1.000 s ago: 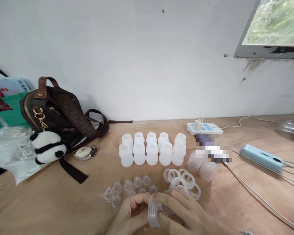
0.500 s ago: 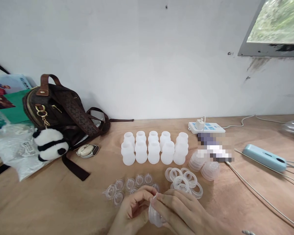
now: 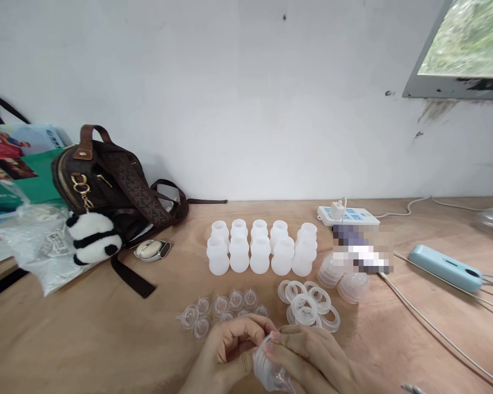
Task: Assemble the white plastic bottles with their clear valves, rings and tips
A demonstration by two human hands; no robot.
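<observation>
My left hand (image 3: 225, 353) and my right hand (image 3: 312, 358) meet at the bottom centre, both closed on one clear ribbed plastic ring (image 3: 267, 369) with a soft clear part pressed into it. Just beyond my fingers lie several clear silicone nipples (image 3: 219, 312) to the left and a heap of clear rings (image 3: 310, 306) to the right. Behind them stand two rows of white bottle bodies (image 3: 261, 249). Two stacks of clear domed caps (image 3: 345, 279) lie beside the rings.
A brown handbag (image 3: 107, 180) with a panda charm (image 3: 92, 238) sits at the left, next to a plastic bag (image 3: 33, 246) and a small pale device (image 3: 152, 250). A white power strip (image 3: 349, 215), cables (image 3: 435, 328) and a light blue device (image 3: 446, 267) lie at the right on the wooden table (image 3: 86, 339).
The ring has turned and tilted in my hands, and my fingers have shifted over its top, pressing the soft part in. The view has drifted slightly left and down.
</observation>
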